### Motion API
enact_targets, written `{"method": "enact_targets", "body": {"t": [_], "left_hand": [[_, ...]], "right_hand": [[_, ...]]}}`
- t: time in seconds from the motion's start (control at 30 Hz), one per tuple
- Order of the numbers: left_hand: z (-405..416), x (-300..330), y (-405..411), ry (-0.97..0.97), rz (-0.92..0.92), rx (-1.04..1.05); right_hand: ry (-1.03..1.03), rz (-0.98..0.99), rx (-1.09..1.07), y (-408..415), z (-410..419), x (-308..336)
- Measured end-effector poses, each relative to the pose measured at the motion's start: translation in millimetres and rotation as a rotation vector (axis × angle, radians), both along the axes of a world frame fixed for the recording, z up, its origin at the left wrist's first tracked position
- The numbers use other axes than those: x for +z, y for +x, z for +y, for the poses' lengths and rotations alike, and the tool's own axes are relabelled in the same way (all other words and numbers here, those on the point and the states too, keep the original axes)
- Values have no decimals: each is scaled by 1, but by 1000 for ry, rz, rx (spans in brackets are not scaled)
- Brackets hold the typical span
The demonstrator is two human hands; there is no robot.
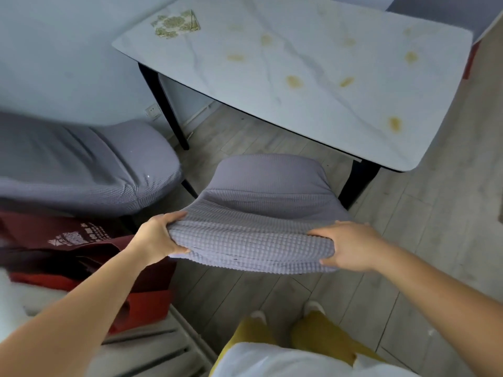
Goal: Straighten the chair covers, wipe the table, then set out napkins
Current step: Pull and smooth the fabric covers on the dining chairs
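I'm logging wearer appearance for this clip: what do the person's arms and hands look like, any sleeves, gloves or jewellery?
Both forearms are bare, with no sleeves in view. The left hand and right hand wear no gloves, and no rings, watch or bracelets show.

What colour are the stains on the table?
Yellowish-brown stains on the white marbled table, head view.

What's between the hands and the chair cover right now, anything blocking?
Nothing visible. The left hand and right hand each already grip the top edge of the grey chair cover, one at each corner of the backrest, with no object between.
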State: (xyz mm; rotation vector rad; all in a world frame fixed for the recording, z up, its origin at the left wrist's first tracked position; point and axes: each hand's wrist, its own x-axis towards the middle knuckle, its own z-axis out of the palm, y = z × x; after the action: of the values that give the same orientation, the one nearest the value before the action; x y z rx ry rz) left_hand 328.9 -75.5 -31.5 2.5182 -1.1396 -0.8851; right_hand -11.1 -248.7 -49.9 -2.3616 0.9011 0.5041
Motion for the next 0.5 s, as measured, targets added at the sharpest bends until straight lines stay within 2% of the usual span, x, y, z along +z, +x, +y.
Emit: {"method": "enact_targets", "body": {"t": [0.23,0.5], "left_hand": [[-23,-3,5,-184,-13,-29],[-73,3,50,-154,-84,-88]], "right_hand": [[-103,16,-94,-3,13,5],[-170,-21,-159,35,12,4]]}}
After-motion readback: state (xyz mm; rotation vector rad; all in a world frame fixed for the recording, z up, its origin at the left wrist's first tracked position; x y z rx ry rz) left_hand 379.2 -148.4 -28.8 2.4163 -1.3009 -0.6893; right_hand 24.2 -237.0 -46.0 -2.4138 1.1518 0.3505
